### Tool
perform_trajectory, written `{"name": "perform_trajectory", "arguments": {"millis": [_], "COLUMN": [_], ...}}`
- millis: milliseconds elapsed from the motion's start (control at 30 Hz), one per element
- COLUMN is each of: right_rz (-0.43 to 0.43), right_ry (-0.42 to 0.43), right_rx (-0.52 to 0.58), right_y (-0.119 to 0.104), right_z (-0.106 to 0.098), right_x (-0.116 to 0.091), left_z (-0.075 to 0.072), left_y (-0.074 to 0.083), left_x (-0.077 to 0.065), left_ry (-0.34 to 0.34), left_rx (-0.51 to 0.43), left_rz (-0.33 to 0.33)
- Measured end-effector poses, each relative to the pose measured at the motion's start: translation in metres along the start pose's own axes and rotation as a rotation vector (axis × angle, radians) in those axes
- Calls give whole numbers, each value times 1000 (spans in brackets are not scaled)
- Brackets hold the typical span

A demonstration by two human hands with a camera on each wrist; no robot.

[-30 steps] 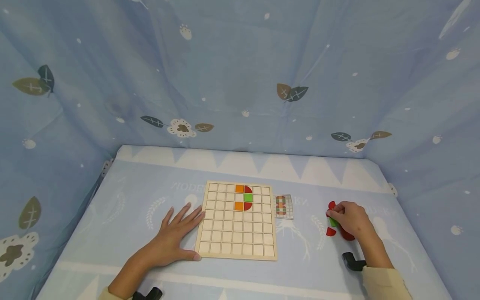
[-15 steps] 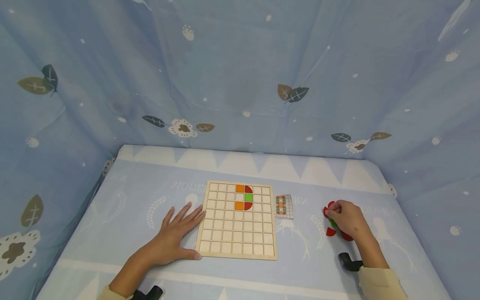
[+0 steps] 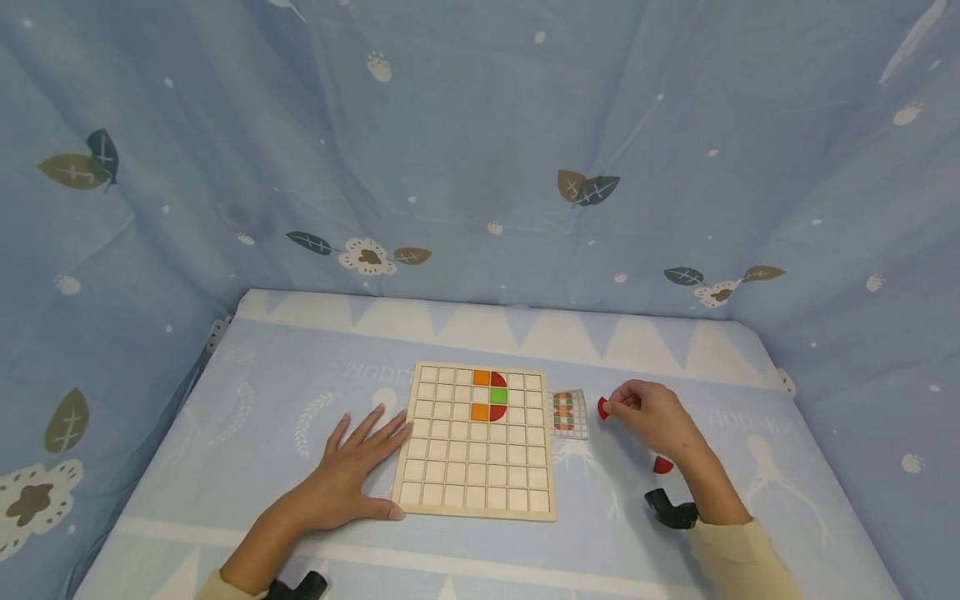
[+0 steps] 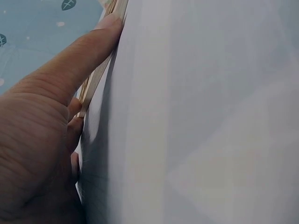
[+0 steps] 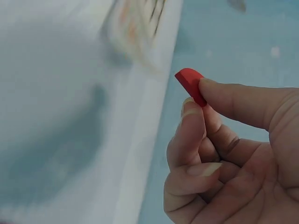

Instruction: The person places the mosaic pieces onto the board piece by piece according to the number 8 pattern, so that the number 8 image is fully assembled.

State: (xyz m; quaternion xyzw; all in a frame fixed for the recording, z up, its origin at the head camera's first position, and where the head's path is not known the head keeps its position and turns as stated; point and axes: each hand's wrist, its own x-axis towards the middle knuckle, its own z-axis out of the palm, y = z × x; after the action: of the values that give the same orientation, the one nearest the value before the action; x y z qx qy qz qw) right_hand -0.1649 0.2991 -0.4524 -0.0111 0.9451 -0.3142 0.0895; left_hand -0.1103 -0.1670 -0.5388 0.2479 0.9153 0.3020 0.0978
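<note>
My right hand [image 3: 651,417] pinches a red quarter-circle piece [image 5: 190,85] between thumb and fingertips, held above the table just right of the small pattern card [image 3: 570,414]. My left hand [image 3: 348,479] lies with fingers spread, thumb and fingertips at the left edge of the wooden grid board [image 3: 475,475]. In the board's upper part sit two orange squares [image 3: 480,412], a green square [image 3: 498,396] and two red quarter-circles [image 3: 497,412]. In the left wrist view the thumb [image 4: 70,65] runs along the board's side.
Another red quarter-circle [image 3: 663,465] lies on the table beneath the right forearm, which hides the other loose pieces. Black wrist mounts [image 3: 671,510] sit on both wrists. A patterned blue cloth [image 3: 480,150] hangs around the table's back and sides.
My right hand has picked a red quarter-circle from the loose pieces and moved left with it towards the pattern card. The left hand and board stay in place.
</note>
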Motion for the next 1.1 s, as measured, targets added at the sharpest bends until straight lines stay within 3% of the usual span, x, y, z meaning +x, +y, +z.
{"name": "perform_trajectory", "arguments": {"millis": [267,567,733,1100], "right_rz": [-195,-390,-425,-434], "right_ry": [-162,-351,-436,-463], "right_rx": [56,-33,-53,-113], "right_y": [-57,-114,-127,-136], "right_z": [34,75,97,116], "right_x": [24,57,75,87], "left_z": [1,-2,-2,-2], "left_y": [-2,1,0,0], "left_x": [0,-1,-2,-1], "left_ry": [-4,-1,15,19], "left_rx": [12,-4,7,10], "left_rz": [4,1,17,29]}}
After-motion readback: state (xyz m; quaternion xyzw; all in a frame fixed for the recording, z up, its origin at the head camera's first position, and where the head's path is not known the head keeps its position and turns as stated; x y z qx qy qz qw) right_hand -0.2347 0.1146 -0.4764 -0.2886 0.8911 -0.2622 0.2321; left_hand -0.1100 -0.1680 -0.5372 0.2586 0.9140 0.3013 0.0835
